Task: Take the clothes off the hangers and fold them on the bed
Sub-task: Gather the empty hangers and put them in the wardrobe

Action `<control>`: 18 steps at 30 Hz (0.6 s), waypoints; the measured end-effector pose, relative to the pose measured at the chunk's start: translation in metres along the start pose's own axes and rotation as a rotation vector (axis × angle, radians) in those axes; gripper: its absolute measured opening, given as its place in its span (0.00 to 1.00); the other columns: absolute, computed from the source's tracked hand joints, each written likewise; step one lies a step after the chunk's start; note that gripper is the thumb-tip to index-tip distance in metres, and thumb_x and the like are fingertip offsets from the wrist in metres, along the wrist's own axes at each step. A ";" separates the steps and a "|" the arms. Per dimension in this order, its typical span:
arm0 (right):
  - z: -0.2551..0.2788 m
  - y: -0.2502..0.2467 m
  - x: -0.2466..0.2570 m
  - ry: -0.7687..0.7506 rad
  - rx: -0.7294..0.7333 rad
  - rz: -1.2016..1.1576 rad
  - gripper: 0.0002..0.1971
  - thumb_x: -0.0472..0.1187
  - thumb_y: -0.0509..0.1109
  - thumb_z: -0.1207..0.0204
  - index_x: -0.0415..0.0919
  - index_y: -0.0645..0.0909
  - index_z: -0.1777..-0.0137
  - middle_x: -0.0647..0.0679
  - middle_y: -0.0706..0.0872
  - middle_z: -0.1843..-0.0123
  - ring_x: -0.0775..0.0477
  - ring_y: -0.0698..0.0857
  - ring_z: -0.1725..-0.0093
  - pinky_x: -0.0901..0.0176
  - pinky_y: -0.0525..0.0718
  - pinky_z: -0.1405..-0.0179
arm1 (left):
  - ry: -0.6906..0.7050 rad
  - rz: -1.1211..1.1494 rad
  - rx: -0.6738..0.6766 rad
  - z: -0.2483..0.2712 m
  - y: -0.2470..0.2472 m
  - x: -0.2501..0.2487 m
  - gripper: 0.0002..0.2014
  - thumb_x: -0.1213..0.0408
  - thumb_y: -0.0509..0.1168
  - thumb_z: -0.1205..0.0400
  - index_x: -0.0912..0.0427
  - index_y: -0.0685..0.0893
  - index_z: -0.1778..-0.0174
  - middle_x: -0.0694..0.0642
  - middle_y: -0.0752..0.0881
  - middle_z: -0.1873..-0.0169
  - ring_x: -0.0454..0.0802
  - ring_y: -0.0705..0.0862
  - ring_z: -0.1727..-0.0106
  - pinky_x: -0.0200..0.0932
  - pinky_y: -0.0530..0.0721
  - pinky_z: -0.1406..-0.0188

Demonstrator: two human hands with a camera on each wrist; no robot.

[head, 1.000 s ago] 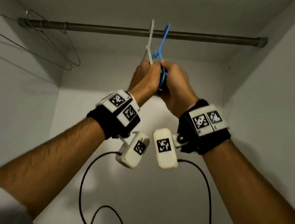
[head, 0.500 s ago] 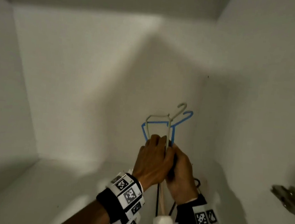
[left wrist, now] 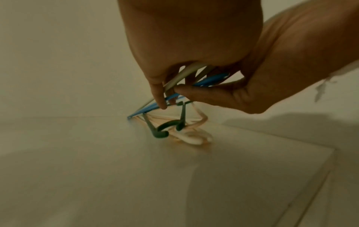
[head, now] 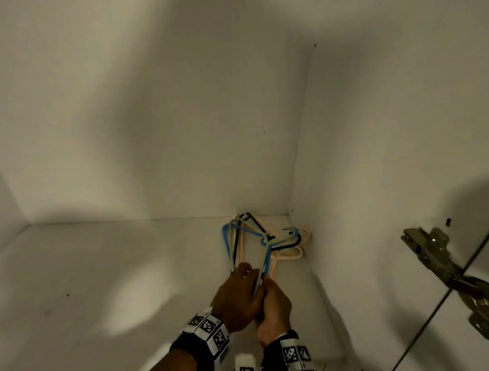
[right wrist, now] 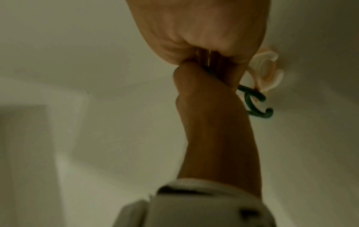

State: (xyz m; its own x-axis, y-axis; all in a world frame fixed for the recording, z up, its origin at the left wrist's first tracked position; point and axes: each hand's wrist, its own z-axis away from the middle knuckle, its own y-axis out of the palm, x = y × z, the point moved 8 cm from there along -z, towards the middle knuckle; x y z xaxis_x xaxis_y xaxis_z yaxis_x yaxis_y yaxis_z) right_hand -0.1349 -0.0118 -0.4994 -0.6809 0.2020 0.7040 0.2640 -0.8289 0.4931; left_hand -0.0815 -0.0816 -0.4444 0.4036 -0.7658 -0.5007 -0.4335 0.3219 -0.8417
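The thin blue and white plastic hangers (head: 264, 257) run lengthwise away from me, hooks toward the wardrobe's back right corner over a heap of cream and black plastic hangers (head: 286, 245) on the white shelf (head: 105, 276), both my left hand (head: 236, 302) and right hand (head: 276, 309) curling their fingers (left wrist: 158, 95) tight round the near ends.

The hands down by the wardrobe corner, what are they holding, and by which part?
Both the left hand and right hand grip a white hanger and a blue hanger by their frames; hooks point toward the corner.
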 end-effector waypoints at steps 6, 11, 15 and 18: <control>-0.010 -0.026 0.029 -0.337 -0.164 0.509 0.15 0.38 0.71 0.16 0.52 0.89 0.64 0.52 0.89 0.66 0.44 0.88 0.58 0.54 0.83 0.53 | -0.010 0.000 0.080 -0.004 0.043 0.015 0.31 0.42 0.51 0.16 0.61 0.77 0.27 0.60 0.73 0.26 0.62 0.80 0.34 0.56 0.80 0.33; -0.031 -0.029 0.030 -0.342 -0.126 0.832 0.10 0.40 0.69 0.19 0.48 0.93 0.54 0.48 0.92 0.58 0.42 0.88 0.55 0.56 0.82 0.57 | -0.081 -0.155 0.107 -0.011 0.049 0.032 0.46 0.31 0.38 0.27 0.51 0.65 0.14 0.56 0.58 0.12 0.57 0.60 0.13 0.60 0.56 0.15; -0.040 -0.023 0.020 -0.288 -0.008 0.975 0.11 0.40 0.69 0.21 0.50 0.93 0.48 0.49 0.94 0.52 0.45 0.89 0.52 0.60 0.80 0.54 | -0.140 -0.007 0.024 -0.009 0.040 0.050 0.45 0.28 0.43 0.25 0.48 0.68 0.15 0.55 0.59 0.12 0.56 0.59 0.12 0.59 0.56 0.14; -0.042 -0.019 0.020 -0.301 0.011 1.000 0.10 0.40 0.69 0.21 0.46 0.91 0.58 0.48 0.92 0.61 0.46 0.88 0.58 0.61 0.78 0.65 | -0.178 0.089 0.010 -0.006 0.033 0.060 0.46 0.30 0.50 0.28 0.52 0.70 0.16 0.56 0.60 0.12 0.58 0.61 0.13 0.53 0.60 0.15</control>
State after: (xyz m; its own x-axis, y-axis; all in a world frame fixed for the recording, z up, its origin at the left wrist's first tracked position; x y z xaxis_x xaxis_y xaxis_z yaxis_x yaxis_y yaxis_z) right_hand -0.1821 -0.0135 -0.5159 0.0497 -0.4506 0.8913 0.6209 -0.6851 -0.3810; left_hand -0.0759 -0.1201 -0.5008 0.5006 -0.6236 -0.6004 -0.4661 0.3903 -0.7940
